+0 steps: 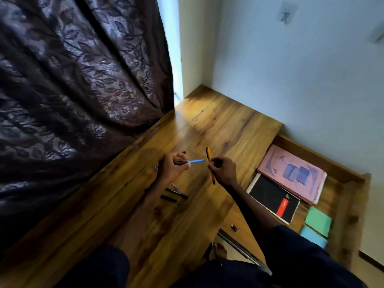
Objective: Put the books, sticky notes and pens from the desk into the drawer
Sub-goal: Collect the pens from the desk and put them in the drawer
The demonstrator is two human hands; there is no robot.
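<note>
nearest you, right of your right hand, blue sticky notes and green sticky notes lie in the open drawer. black pens lie on the desk just beneath your left wrist. above them, your left hand curls round a blue pen that points toward your right hand, whose fingertips pinch an orange pen nearly upright. the two pens are close but apart. beyond that pinch, the black notebook and pink book lie in the drawer. a dark curtain hangs far left of the left grip.
</note>
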